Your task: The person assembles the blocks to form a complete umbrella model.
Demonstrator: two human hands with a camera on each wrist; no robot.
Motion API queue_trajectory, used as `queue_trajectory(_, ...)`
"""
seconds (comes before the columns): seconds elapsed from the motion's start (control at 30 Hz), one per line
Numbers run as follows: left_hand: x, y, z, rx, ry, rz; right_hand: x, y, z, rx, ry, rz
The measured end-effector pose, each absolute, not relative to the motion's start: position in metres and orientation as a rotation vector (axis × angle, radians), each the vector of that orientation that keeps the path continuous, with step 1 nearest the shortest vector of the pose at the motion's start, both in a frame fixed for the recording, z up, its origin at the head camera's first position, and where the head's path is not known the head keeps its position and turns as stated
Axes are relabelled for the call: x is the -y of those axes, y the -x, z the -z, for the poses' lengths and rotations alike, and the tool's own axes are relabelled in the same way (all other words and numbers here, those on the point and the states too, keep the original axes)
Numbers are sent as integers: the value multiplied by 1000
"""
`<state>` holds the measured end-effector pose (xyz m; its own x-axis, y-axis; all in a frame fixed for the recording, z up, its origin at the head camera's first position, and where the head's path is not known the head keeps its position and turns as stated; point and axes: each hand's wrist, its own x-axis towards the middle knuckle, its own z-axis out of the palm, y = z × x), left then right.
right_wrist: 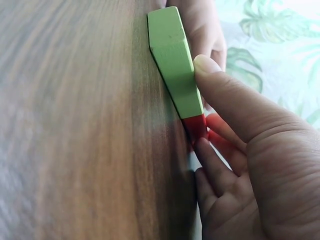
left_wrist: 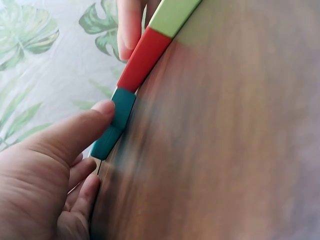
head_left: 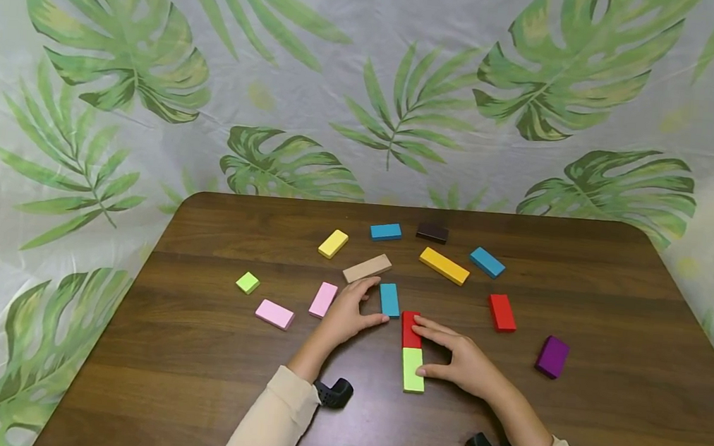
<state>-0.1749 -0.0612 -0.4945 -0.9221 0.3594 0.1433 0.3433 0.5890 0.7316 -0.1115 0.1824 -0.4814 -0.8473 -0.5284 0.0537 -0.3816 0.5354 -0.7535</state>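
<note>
Flat on the brown table lie a red block (head_left: 408, 332) and a lime-green block (head_left: 411, 376), joined end to end in one line. My right hand (head_left: 462, 363) rests along their right side, its thumb at the green block and its fingertips at the red one. A blue block (head_left: 390, 300) lies just beyond and left of the red block. The left hand (head_left: 345, 317) spreads beside it, with the thumb at its near end. Near the left fingertips is a beige block (head_left: 362, 270). Both thumbs show close up in the wrist views.
Pink blocks (head_left: 274, 314) and a small green block (head_left: 247, 283) lie to the left. Yellow (head_left: 332, 243), blue (head_left: 386, 232), black (head_left: 432, 232) and orange (head_left: 444, 266) blocks are farther back. Another red block (head_left: 502, 313) and a purple block (head_left: 552, 357) lie right.
</note>
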Motion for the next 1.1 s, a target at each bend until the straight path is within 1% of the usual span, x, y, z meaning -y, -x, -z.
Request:
queue_trajectory(0.27,62,179,492,-2767,-673,-1231,-183,112,482,-2591,789,1214)
queue_trajectory(0.77,54,181,494,-2790,-626,-1382,-183,112,484,-2579,795,1226)
queue_trajectory(1.1,45,187,493,-2857,-646,-1270,-184,113,485,-2572,801,1234)
